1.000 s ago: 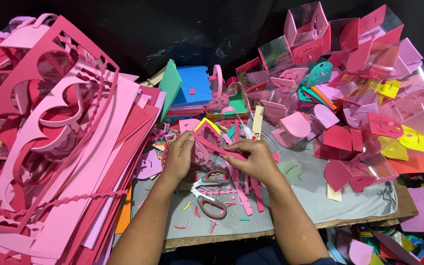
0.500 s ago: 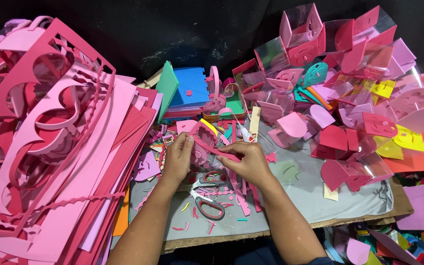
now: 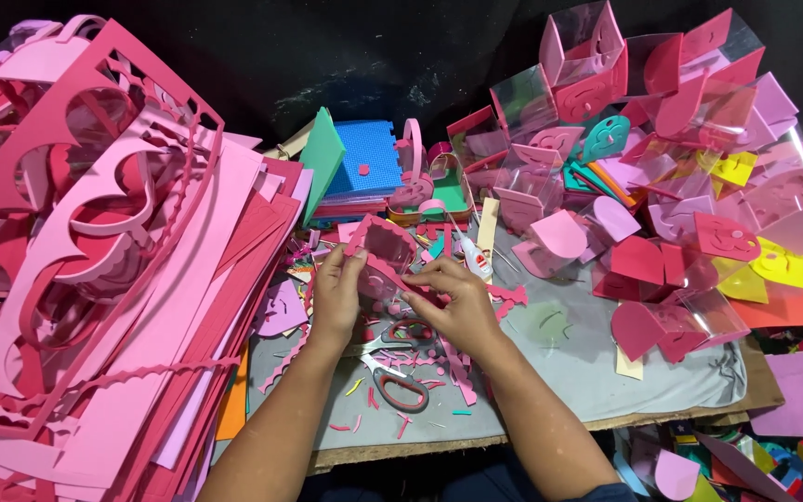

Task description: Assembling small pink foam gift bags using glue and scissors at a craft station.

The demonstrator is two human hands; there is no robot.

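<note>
Both my hands hold one small pink foam box piece (image 3: 380, 244) above the grey work mat (image 3: 550, 372). My left hand (image 3: 336, 293) grips its left side, fingers curled on the edge. My right hand (image 3: 453, 302) pinches a pink strip along its lower right edge. The piece is tilted, with its open frame facing up. A pair of scissors with red handles (image 3: 392, 372) lies on the mat just under my hands. A white glue bottle (image 3: 472, 255) lies right behind my right hand.
A tall stack of cut pink and red foam sheets (image 3: 95, 279) fills the left. Finished clear-and-pink boxes (image 3: 662, 139) pile up at the right. A blue foam block (image 3: 364, 158) and green sheet (image 3: 323, 153) stand behind. Pink scraps litter the mat; its front edge (image 3: 513, 437) is near me.
My hands have raised the pink piece and turned it, so its open frame now shows. The camera view has shifted slightly. Scissors have stayed put.
</note>
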